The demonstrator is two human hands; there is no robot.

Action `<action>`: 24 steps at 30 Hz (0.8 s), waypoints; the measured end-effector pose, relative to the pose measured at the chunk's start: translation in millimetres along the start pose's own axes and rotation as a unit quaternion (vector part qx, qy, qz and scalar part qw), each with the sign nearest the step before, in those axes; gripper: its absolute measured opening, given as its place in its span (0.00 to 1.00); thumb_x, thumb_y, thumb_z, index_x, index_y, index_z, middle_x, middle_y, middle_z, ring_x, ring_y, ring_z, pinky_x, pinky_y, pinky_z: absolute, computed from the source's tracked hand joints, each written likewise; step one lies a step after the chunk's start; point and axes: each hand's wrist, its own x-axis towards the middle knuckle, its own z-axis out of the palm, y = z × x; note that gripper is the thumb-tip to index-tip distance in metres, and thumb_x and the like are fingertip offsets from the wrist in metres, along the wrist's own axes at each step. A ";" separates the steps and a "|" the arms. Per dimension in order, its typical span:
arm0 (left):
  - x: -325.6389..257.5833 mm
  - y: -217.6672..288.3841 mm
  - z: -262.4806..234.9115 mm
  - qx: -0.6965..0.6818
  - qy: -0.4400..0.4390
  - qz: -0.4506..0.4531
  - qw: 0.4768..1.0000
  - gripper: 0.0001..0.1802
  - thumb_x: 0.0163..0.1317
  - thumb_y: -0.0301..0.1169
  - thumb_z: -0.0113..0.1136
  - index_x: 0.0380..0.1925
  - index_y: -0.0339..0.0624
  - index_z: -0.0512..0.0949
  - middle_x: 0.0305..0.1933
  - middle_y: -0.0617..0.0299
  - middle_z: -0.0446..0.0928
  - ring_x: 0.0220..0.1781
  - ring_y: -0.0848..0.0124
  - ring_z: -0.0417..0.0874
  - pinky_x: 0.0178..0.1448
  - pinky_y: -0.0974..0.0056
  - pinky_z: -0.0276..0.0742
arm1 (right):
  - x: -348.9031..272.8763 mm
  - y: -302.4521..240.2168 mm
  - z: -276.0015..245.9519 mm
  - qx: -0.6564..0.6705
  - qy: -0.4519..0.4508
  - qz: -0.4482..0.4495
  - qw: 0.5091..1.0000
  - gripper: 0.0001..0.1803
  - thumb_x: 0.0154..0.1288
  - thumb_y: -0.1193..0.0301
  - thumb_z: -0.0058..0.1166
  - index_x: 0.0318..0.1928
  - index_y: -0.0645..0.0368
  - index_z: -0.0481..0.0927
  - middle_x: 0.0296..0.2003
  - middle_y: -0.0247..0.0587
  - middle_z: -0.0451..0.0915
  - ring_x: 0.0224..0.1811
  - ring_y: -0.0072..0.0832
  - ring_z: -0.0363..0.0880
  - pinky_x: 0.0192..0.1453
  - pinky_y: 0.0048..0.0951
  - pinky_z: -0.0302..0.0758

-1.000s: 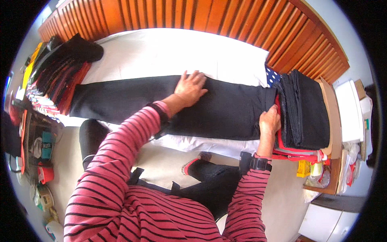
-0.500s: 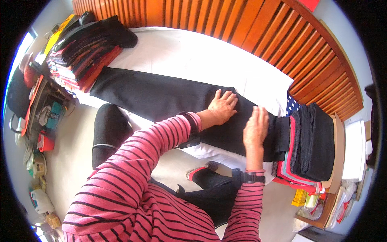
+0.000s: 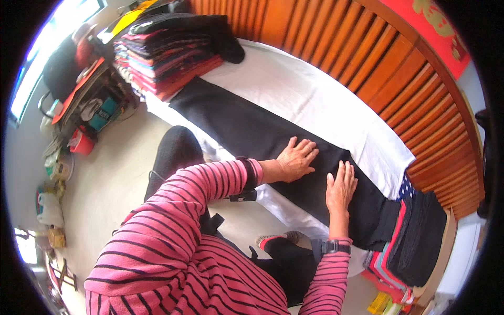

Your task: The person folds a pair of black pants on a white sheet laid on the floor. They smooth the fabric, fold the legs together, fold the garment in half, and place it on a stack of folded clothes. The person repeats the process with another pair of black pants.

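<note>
A pair of black trousers (image 3: 247, 119) lies stretched lengthwise over a white sheet (image 3: 294, 86). My left hand (image 3: 296, 160) rests palm down on the trousers, its fingers spread. A little to the right, my right hand (image 3: 341, 190) also lies flat on the black cloth, fingers stretched out and thumb slightly apart. Neither hand grips anything. The right end of the trousers meets a stack of folded dark clothes (image 3: 420, 236) with red and grey layers below. Their left end reaches a tall pile of folded clothes (image 3: 163, 60).
Behind the sheet runs an orange-brown slatted wooden headboard (image 3: 362, 63). A red bucket (image 3: 81, 142) and a cluttered low shelf (image 3: 97, 107) stand along the left wall. My bent knee (image 3: 178, 149) is close to the sheet's front edge. Yellow packages (image 3: 379, 303) lie at lower right.
The whole view has turned, shifting the clothes piles right in the picture. Both hands stay on the trousers; my right hand, blurred before, now lies flat with its fingers slightly more apart.
</note>
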 end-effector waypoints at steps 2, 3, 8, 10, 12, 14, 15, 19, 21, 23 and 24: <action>-8.8 -13.8 -3.5 0.009 0.025 -0.004 1.000 0.36 0.64 0.51 0.57 0.66 0.40 0.68 0.70 0.52 0.64 0.74 0.56 0.59 0.73 0.39 0.54 | 1.1 -7.7 1.3 0.038 -0.069 0.027 0.997 0.31 0.75 0.54 0.44 0.71 0.56 0.61 0.72 0.49 0.60 0.76 0.45 0.53 0.75 0.59 0.52; -11.2 -22.0 -5.3 0.011 0.020 -0.010 1.000 0.36 0.64 0.52 0.57 0.65 0.40 0.69 0.70 0.52 0.64 0.74 0.56 0.60 0.72 0.39 0.54 | 0.1 -10.5 1.9 0.005 -0.095 0.029 0.995 0.32 0.75 0.53 0.42 0.72 0.55 0.60 0.73 0.48 0.59 0.77 0.45 0.53 0.76 0.58 0.51; -28.2 -85.9 -21.0 0.056 0.059 -0.038 0.996 0.34 0.62 0.52 0.60 0.63 0.44 0.71 0.66 0.56 0.68 0.70 0.61 0.64 0.66 0.41 0.58 | 0.3 -12.8 5.2 -0.002 -0.084 0.034 0.996 0.32 0.75 0.52 0.43 0.71 0.56 0.61 0.73 0.46 0.58 0.77 0.43 0.53 0.76 0.59 0.50; -36.8 -118.8 -29.9 0.057 0.039 -0.090 0.993 0.33 0.62 0.49 0.61 0.63 0.46 0.70 0.65 0.57 0.69 0.69 0.61 0.66 0.64 0.43 0.61 | 0.2 -12.2 6.2 0.001 -0.085 0.036 0.996 0.32 0.75 0.53 0.42 0.72 0.56 0.60 0.73 0.45 0.58 0.77 0.43 0.53 0.76 0.59 0.50; -46.9 -154.6 -40.3 0.102 0.022 -0.137 0.985 0.31 0.62 0.48 0.60 0.62 0.46 0.71 0.64 0.57 0.69 0.68 0.61 0.67 0.62 0.45 0.62 | 0.3 -11.6 6.8 -0.005 -0.086 0.035 0.996 0.32 0.75 0.53 0.42 0.72 0.55 0.60 0.73 0.44 0.58 0.77 0.42 0.53 0.76 0.59 0.51; -61.5 -191.9 -53.2 0.133 0.018 -0.190 0.973 0.30 0.63 0.48 0.58 0.61 0.45 0.71 0.64 0.56 0.70 0.67 0.60 0.67 0.61 0.46 0.63 | 0.0 -11.0 7.1 -0.006 -0.082 0.029 0.996 0.32 0.75 0.53 0.42 0.72 0.55 0.60 0.73 0.44 0.58 0.77 0.43 0.53 0.76 0.58 0.51; -68.9 -210.5 -61.0 0.149 0.024 -0.213 0.965 0.28 0.63 0.46 0.58 0.60 0.45 0.72 0.62 0.56 0.71 0.67 0.60 0.68 0.61 0.46 0.63 | 0.0 -11.1 7.6 -0.013 -0.079 0.026 0.996 0.32 0.75 0.53 0.42 0.72 0.54 0.60 0.73 0.44 0.58 0.76 0.43 0.54 0.75 0.58 0.52; -99.0 -272.6 -94.9 0.182 0.038 -0.323 0.928 0.20 0.58 0.32 0.58 0.51 0.42 0.76 0.55 0.55 0.74 0.61 0.59 0.72 0.60 0.44 0.66 | -0.4 -10.4 8.6 -0.006 -0.071 0.022 0.997 0.32 0.75 0.54 0.43 0.72 0.55 0.60 0.72 0.42 0.59 0.76 0.42 0.54 0.75 0.58 0.53; -112.9 -294.2 -110.5 0.180 0.041 -0.410 0.893 0.19 0.59 0.32 0.57 0.51 0.41 0.77 0.54 0.53 0.77 0.61 0.57 0.75 0.59 0.47 0.68 | -0.6 -10.1 9.3 -0.008 -0.073 0.023 0.997 0.31 0.75 0.55 0.43 0.72 0.55 0.61 0.72 0.43 0.59 0.76 0.43 0.54 0.75 0.57 0.53; -123.6 -307.7 -121.0 0.161 0.059 -0.481 0.860 0.18 0.59 0.31 0.56 0.50 0.41 0.78 0.54 0.52 0.79 0.60 0.56 0.77 0.59 0.48 0.69 | -0.6 -9.8 10.0 -0.008 -0.068 0.019 0.997 0.31 0.75 0.55 0.43 0.72 0.55 0.61 0.72 0.43 0.60 0.76 0.43 0.54 0.75 0.57 0.53; -128.6 -312.3 -125.2 0.151 0.077 -0.503 0.847 0.17 0.59 0.31 0.56 0.49 0.42 0.79 0.54 0.52 0.79 0.59 0.55 0.77 0.59 0.49 0.70 | -0.8 -9.7 10.2 -0.007 -0.066 0.019 0.998 0.31 0.75 0.55 0.43 0.71 0.56 0.61 0.72 0.43 0.60 0.76 0.43 0.54 0.75 0.57 0.53</action>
